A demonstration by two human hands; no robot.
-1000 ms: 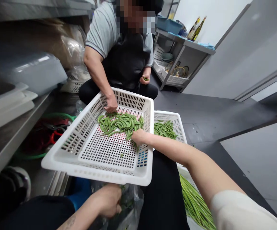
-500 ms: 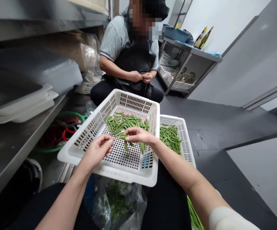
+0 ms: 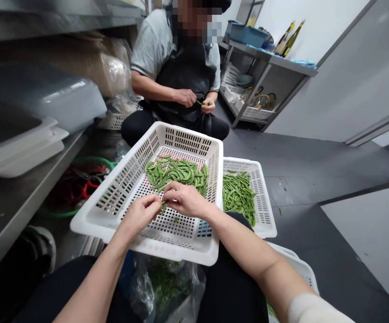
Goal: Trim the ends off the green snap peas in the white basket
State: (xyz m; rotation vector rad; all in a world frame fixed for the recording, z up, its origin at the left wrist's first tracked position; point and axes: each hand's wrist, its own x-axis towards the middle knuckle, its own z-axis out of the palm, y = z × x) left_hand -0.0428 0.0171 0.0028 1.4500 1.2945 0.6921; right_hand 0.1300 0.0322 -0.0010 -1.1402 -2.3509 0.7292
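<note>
Over the near half of a white plastic basket [image 3: 181, 256], my two hands meet at a green pea pod [image 3: 163, 206]. My left hand [image 3: 141, 213] pinches one end of it between thumb and fingertips. The fingers of my right hand [image 3: 184, 199] are closed on the pod's other end, hiding most of it. Just beyond my hands lies a loose pile of pea pods [image 3: 181, 171] on the basket's perforated bottom. A small green scrap [image 3: 176, 219] lies below my right hand.
A second white basket [image 3: 264, 193] with more pods [image 3: 238, 193] stands to the right. Opposite sits a person in a black apron [image 3: 184, 80], holding a pod. Below is a clear plastic bag [image 3: 167, 287] with greens. Metal shelving [image 3: 29, 197] borders the left.
My right hand has moved left and down to my left hand, bringing a pod between them. Across from me, the person's hands have moved apart, showing a pod.
</note>
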